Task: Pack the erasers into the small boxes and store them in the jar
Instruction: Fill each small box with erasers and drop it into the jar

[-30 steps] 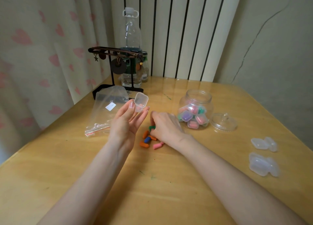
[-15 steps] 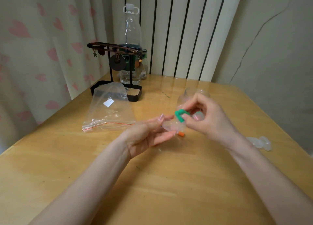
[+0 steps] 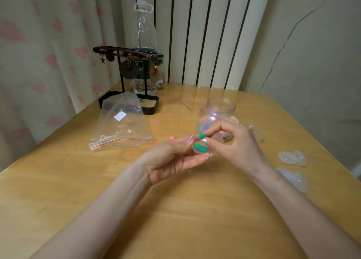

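While your left hand (image 3: 172,161) grips the small box (image 3: 195,151), your right hand (image 3: 238,141) pinches a second eraser (image 3: 202,136) just above the green eraser (image 3: 201,148) inside.

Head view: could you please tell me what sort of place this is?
Probably a room at home: a curtain with pink hearts, what looks like a white radiator, and a wooden table with a trinket stand and a plastic bottle.

Clutter at the back of a wooden table (image 3: 78,180)
A clear zip bag (image 3: 123,128) with a red seal lies flat, its far end over the base of a black stand (image 3: 125,52) hung with trinkets. Behind it are a plastic bottle (image 3: 143,30) and a small barcoded jar (image 3: 160,77), near a heart-print curtain (image 3: 39,44).
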Tool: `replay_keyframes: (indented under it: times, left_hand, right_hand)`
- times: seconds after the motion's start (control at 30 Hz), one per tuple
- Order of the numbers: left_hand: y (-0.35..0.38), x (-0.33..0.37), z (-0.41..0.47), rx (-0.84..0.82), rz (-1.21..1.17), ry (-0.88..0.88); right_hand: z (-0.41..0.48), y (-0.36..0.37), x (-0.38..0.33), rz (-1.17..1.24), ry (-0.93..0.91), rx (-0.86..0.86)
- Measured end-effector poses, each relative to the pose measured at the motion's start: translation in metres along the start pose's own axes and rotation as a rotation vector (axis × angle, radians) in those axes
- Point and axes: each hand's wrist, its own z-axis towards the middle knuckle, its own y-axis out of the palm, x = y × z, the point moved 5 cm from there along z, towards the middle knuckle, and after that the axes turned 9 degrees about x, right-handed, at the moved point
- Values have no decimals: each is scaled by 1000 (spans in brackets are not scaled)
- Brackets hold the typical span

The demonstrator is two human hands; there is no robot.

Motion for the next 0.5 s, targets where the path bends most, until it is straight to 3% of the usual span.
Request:
replay_keyframes:
  times: [0.1,0.33,0.5]
  left_hand:
    - [0,-1,0,-11,-19,3]
    - [-5,4,2,-8,-16,22]
    - [-6,2,3,0,18,28]
  right_hand:
    - [0,3,2,-94,-6,18]
    - [1,-3,-3,-8,24,-81]
    - [0,0,-2,-86,-45,-89]
